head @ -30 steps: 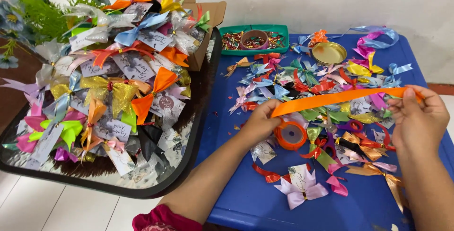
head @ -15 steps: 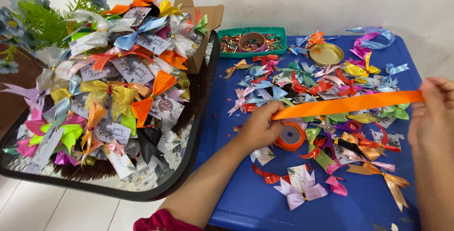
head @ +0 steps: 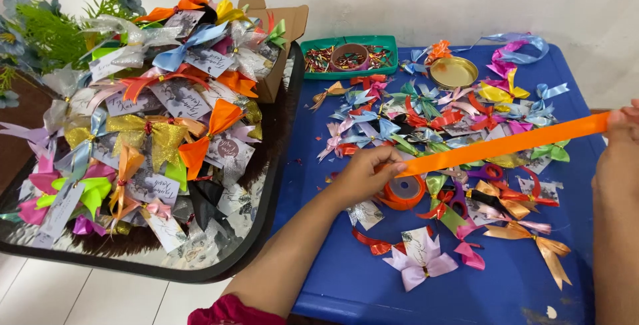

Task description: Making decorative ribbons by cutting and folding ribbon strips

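Note:
A long strip of orange ribbon point(head: 506, 144) stretches taut across the blue table point(head: 346, 272). My left hand point(head: 363, 172) pinches its near end just above the orange ribbon spool point(head: 403, 190) on the table. At the right edge of the view my right hand point(head: 620, 149) grips the far end, held higher. Many small coloured ribbon bows point(head: 426, 112) lie scattered under the strip.
A black tray point(head: 266, 232) heaped with bow-tied packets point(head: 153, 125) sits to the left. A green tray point(head: 349, 55) of small bits, a gold round lid point(head: 452, 72) and an open cardboard box point(head: 283, 32) stand at the back. Artificial flowers point(head: 40, 32) are far left.
My right hand has pulled the orange ribbon out to the right, making the strip longer. My left hand stayed by the spool.

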